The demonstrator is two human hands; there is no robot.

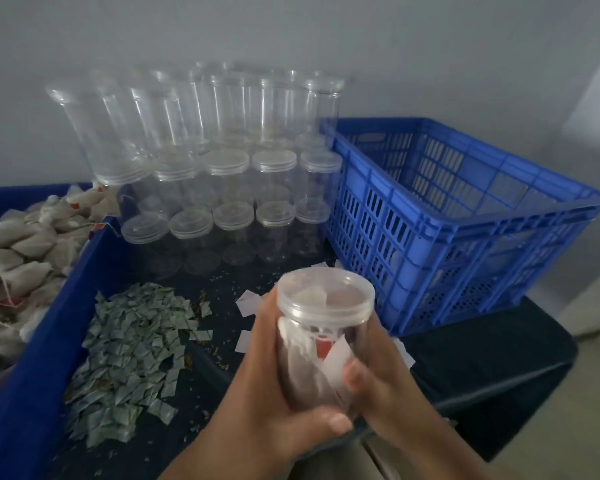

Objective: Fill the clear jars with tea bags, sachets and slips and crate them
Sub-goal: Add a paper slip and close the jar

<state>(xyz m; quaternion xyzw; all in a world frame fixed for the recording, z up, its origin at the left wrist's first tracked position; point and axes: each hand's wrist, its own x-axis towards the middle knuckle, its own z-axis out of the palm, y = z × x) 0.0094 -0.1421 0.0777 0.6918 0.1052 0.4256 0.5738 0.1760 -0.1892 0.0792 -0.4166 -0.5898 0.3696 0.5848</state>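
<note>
A clear lidded jar (321, 336) holding tea bags and a white slip is held upright in front of me, above the dark table. My left hand (274, 386) wraps its left side and base, thumb under the bottom. My right hand (378, 379) grips its right side with curled fingers. Behind it stand several stacked clear jars (222, 174) with lids on. A pile of green sachets (132, 351) lies to the left on the table. Tea bags (18, 258) fill the blue bin at far left. White slips (248, 301) lie scattered near the jar.
A blue slatted plastic crate (458, 216) stands at the right on the dark table (499, 351); I see nothing inside it. The blue bin's wall (49, 323) runs diagonally at the left. A grey wall closes off the back.
</note>
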